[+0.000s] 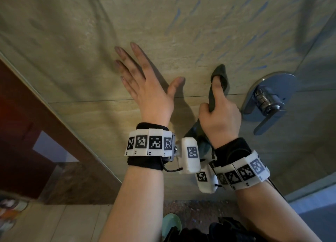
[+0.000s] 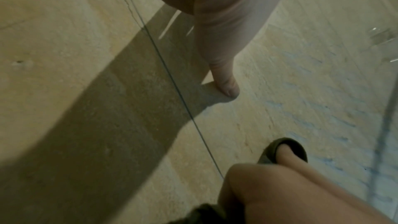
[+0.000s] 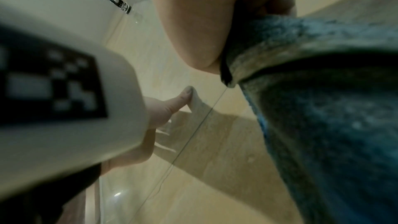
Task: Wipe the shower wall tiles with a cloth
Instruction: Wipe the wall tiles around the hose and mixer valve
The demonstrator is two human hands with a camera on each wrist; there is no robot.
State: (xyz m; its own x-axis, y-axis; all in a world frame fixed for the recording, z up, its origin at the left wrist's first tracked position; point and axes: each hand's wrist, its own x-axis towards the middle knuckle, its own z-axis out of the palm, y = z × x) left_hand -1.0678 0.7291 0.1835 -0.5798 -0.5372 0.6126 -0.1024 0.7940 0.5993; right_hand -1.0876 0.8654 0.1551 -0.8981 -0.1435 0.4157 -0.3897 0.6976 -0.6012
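Beige stone wall tiles (image 1: pixel 76 47) fill the head view, with wet bluish streaks (image 1: pixel 203 41) at the upper right. My left hand (image 1: pixel 145 81) lies flat on the tile with fingers spread and straight, thumb tip (image 2: pixel 228 88) touching the wall beside a grout line (image 2: pixel 172 84). My right hand (image 1: pixel 220 114) grips a dark grey-green cloth (image 1: pixel 221 76); the index finger is wrapped in the cloth and points up against the wall. The rest of the cloth (image 3: pixel 323 108) hangs down from the fist past the wrist.
A chrome shower mixer handle (image 1: pixel 267 103) on a round plate juts from the wall just right of my right hand. A glass panel edge (image 1: pixel 60 114) runs diagonally at the left, with brown woodwork (image 1: pixel 21 125) behind. A pale green slipper (image 1: pixel 171 223) sits on the floor below.
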